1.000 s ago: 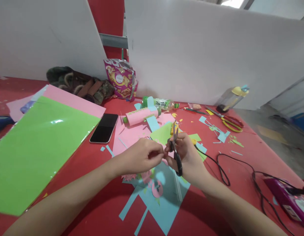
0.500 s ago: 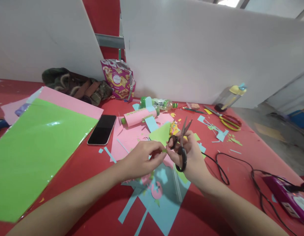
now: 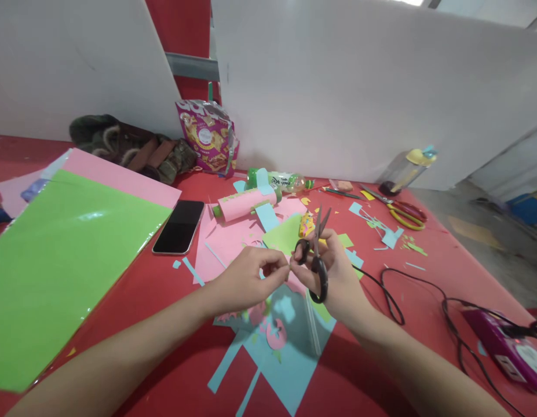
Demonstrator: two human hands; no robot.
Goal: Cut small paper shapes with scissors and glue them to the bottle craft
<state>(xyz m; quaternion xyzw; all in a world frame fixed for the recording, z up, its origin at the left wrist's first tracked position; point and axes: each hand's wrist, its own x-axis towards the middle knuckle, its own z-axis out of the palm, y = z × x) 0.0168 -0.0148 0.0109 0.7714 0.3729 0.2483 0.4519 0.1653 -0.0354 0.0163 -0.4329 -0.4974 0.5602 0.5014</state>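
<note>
Apparently, the black-handled scissors (image 3: 317,246) hang from fingers of the right hand (image 3: 335,278), which is half curled around their handles, blades upward and slightly parted, likely to leave its thumb and forefinger free for close work. The left hand (image 3: 251,279) meets them, fingertips pinched; whether anything lies between is too small to tell. Both are raised over the desk (image 3: 164,370) near the blue paper (image 3: 289,370), presumably for an unobstructed view.
</note>
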